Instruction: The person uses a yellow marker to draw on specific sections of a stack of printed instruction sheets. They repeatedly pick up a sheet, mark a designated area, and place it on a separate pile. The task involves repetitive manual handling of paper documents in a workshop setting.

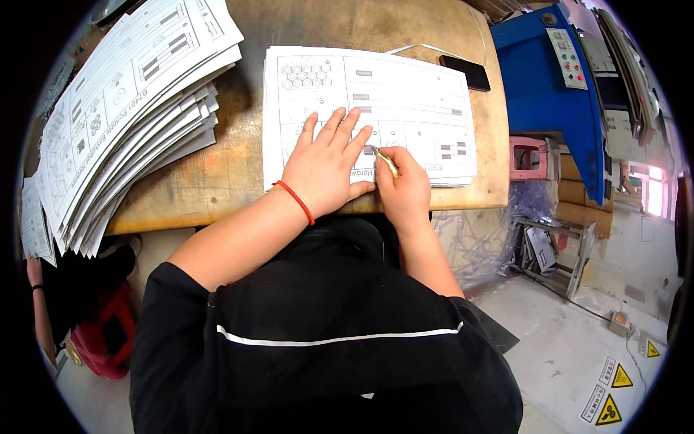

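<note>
A stack of white printed sheets with line drawings and boxes lies on the wooden table in front of me. My left hand, a red cord round its wrist, rests flat on the top sheet with the fingers spread. Close by on the right, my right hand is closed on a slim brass-coloured tool. The tool's dark tip is at the paper near the sheet's lower edge, just right of my left fingers. My fingers cover part of it, and its exact kind cannot be made out.
A tall fanned pile of printed sheets stands on the table's left side. A black phone lies at the stack's upper right corner. Beyond the table's right edge are a blue machine and a pink stool. Another person's arm shows at lower left.
</note>
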`<state>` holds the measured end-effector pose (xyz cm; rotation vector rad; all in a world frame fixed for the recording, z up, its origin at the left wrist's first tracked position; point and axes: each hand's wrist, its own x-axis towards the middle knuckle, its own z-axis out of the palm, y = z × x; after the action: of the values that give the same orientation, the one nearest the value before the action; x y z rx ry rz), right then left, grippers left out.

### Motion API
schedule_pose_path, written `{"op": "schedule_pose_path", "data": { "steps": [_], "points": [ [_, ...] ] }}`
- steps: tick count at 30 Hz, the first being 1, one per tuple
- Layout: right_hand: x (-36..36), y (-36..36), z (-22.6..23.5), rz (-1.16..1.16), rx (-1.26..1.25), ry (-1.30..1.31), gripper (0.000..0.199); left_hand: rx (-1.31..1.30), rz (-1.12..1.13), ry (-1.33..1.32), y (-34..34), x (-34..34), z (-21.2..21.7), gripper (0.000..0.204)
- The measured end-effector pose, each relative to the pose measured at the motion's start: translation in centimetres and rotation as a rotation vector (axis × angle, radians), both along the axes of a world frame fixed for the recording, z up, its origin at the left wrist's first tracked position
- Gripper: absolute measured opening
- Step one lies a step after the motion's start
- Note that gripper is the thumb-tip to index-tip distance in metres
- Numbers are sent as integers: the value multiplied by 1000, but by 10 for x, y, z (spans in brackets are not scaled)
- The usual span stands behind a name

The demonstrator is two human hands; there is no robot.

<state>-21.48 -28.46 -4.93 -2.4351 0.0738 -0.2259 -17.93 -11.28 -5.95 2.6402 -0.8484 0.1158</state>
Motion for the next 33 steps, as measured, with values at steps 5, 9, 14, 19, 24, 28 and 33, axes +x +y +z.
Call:
{"op": "schedule_pose_path", "data": {
  "steps": [5, 9, 14, 19, 24, 28, 33],
  "points": [
    [1, 13, 6, 6, -126, 7, 12, -18, 22, -5, -1, 1, -1, 80],
    [-2, 8, 6, 25, -70, 75, 13, 15, 43, -17, -2, 3, -1, 80],
    [-6, 5, 16, 11, -54, 170, 11, 17, 37, 19, -2, 2, 2, 83],
    [3, 9, 12, 50, 6, 57, 13, -42, 39, 12, -2, 2, 0, 84],
    [6, 18, 5, 57, -90, -13, 13, -34, 47, 17, -3, 1, -1, 83],
    [7, 22, 4, 53, -141, -3, 12, 4, 47, -5, -2, 2, -2, 82],
    [-7, 18, 9, 74, -148, 97, 13, 3, 48, 9, -2, 1, -2, 81]
  ]
}}
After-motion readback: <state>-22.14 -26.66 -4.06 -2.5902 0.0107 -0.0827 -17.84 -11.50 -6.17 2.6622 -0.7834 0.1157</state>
